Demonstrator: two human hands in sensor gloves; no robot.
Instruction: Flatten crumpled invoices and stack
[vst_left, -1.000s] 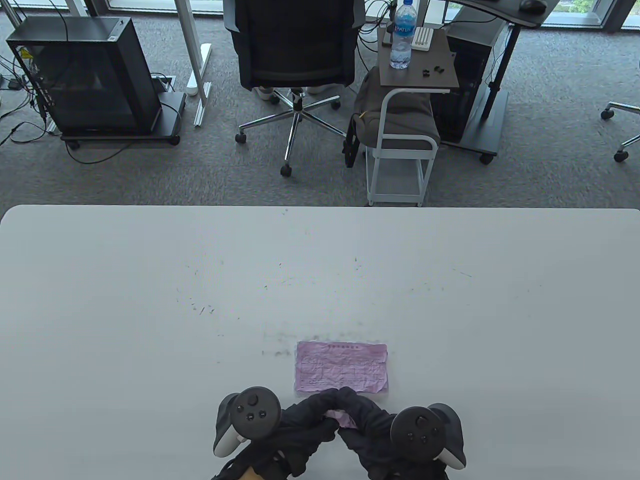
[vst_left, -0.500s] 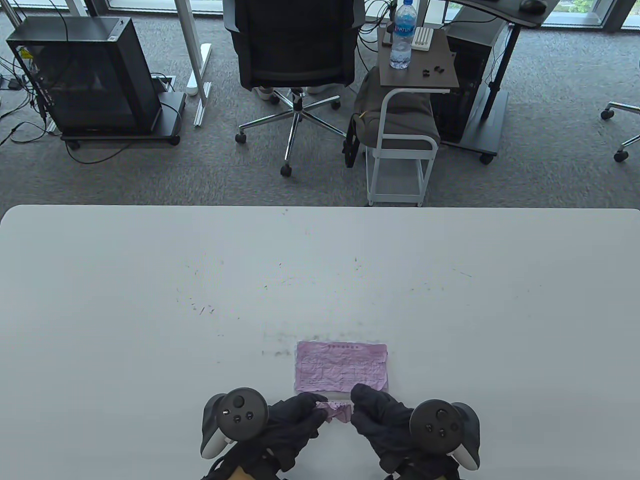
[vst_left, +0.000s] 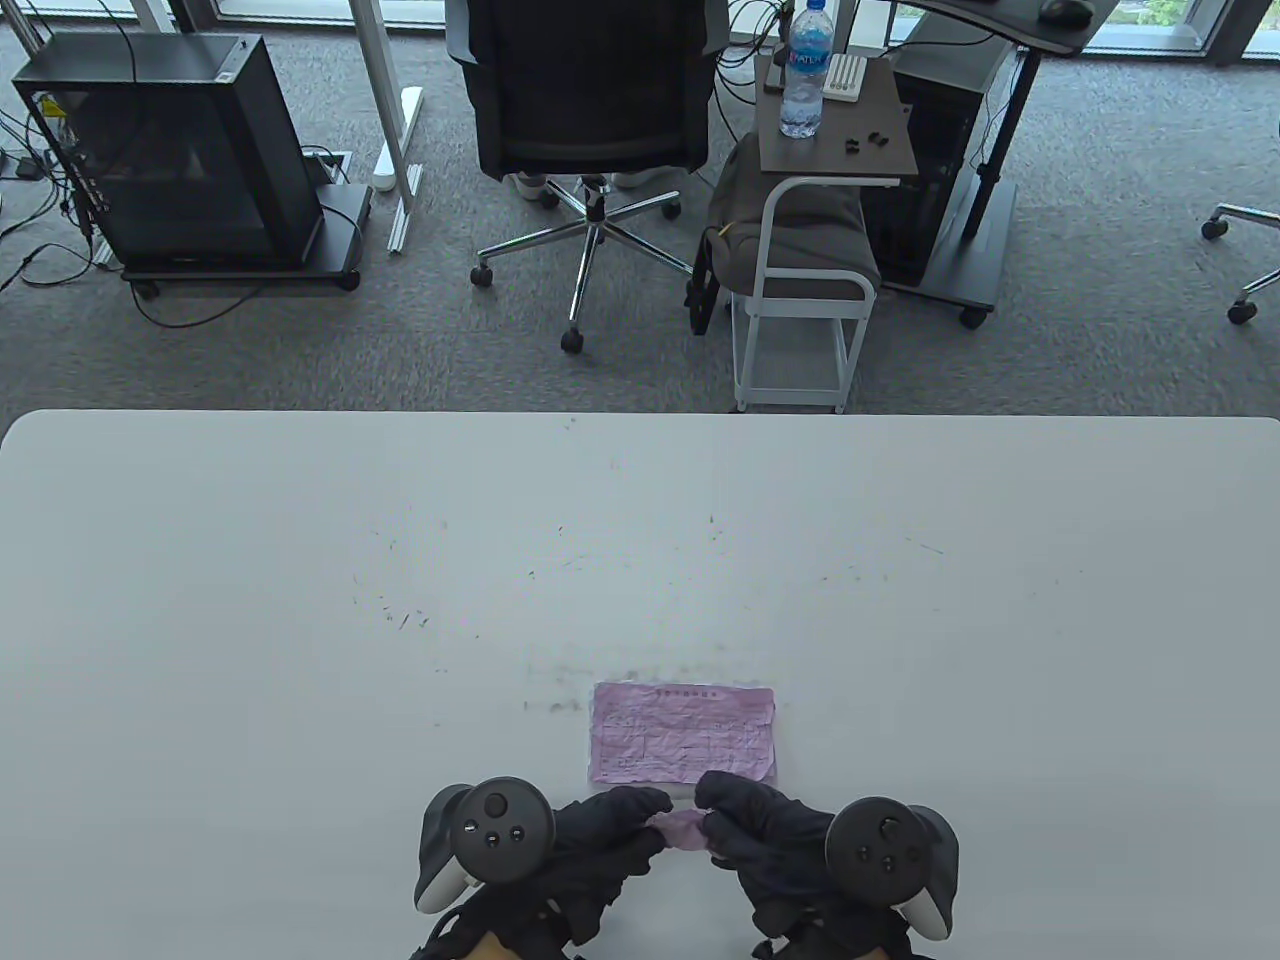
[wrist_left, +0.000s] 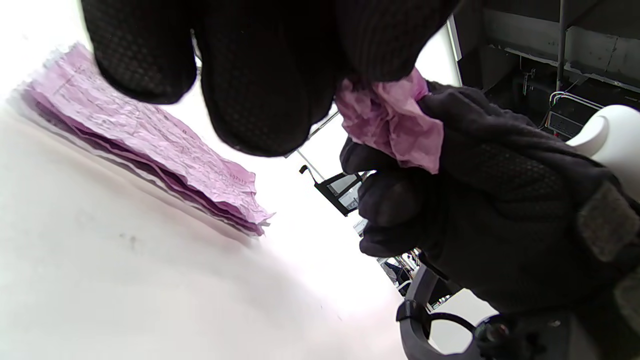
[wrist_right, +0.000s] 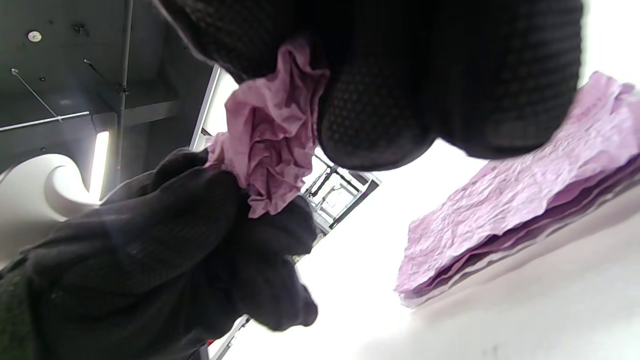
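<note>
Two gloved hands meet at the near edge of a white table. The left hand and right hand each pinch one side of a crumpled pink invoice, held between them above the table. Just beyond lies a stack of flattened pink invoices.

Beyond your white table, you have a black office chair at top centre, a dark computer case upper left, and a water bottle on a small side table upper right
</note>
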